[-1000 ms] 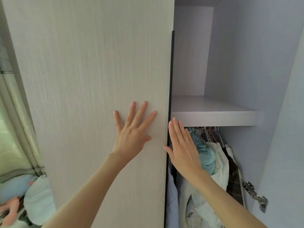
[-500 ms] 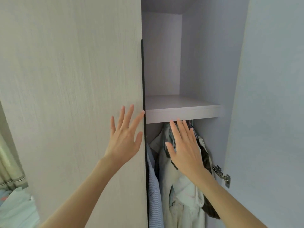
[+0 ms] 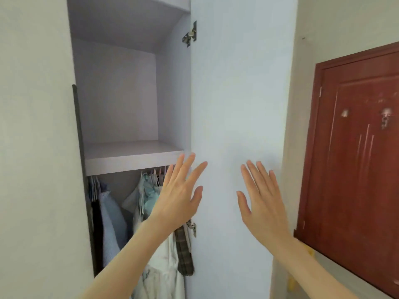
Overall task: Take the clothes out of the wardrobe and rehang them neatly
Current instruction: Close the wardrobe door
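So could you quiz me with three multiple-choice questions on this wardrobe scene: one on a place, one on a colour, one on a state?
1. Where do the clothes hang?
A. under the shelf
B. on the shelf
C. on the red door

2. What colour is the room door at right?
A. white
B. reddish brown
C. green

3. How are both hands?
A. fists
B. gripping hangers
C. open, fingers straight

Answers: 1 A, the hangers sit below the shelf edge. 2 B, its panel is reddish brown. 3 C, left hand and right hand hold nothing.
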{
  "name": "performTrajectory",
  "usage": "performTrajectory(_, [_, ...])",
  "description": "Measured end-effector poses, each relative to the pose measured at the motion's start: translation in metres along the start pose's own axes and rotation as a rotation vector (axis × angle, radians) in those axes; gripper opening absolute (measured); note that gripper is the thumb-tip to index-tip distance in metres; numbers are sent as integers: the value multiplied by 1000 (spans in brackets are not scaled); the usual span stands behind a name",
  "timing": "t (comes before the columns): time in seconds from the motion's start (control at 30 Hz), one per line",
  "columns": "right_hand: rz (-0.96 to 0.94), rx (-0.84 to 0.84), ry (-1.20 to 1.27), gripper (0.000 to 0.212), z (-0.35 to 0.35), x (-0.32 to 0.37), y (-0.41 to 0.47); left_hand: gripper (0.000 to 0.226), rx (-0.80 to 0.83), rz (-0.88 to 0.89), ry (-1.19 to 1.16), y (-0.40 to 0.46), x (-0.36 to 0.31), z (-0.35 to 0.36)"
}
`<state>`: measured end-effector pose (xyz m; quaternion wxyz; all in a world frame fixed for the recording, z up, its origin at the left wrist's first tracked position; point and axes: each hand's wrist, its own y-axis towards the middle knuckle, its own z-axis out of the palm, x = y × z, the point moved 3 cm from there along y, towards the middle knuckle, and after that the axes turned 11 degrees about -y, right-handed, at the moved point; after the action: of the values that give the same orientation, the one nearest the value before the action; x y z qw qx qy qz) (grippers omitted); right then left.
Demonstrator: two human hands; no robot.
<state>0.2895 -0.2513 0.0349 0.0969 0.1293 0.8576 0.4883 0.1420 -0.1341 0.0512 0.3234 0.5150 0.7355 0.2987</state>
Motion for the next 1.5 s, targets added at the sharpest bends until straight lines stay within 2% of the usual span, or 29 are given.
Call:
performTrajectory(0.13, [124, 1, 71, 59, -32, -43, -6, 53, 15, 111, -3, 33, -57, 10])
performTrajectory(0.27, [244, 304, 327, 70, -33, -60, -8, 55, 90, 145, 9, 59, -96, 16])
performTrajectory(0.4, [430, 283, 723, 65, -38, -75, 8, 56, 138, 116, 27, 77, -110, 18])
performTrajectory(0.47, [490, 295, 831, 57, -46, -75, 15, 56, 137, 105, 36, 80, -112, 14])
performTrajectory(0.63, [423, 290, 904, 33, -62, -50, 14, 57, 68, 120, 34, 73, -109, -8])
performTrajectory(0.73, [346, 262, 943, 41, -63, -32, 15, 56, -27, 131, 10, 73, -101, -27])
performTrajectory(0.83, [200, 289, 910, 39, -57, -8, 21, 68, -101, 108, 29, 71, -88, -45])
performTrajectory(0.97, [-45, 263, 747, 38, -44, 30, 38, 75, -186, 64, 126, 63, -58, -72])
performTrajectory(1.13, [-201, 289, 736, 39, -20, 83, 59, 74, -250, 53, 231, 43, -7, -115])
performTrajectory(1.3, [-337, 250, 532, 53, 20, 145, 81, 75, -268, -11, 332, 25, 63, -158])
performTrajectory(1.5, [-323, 121, 362, 78, 74, 208, 144, 83, -230, -75, 435, 22, 149, -195])
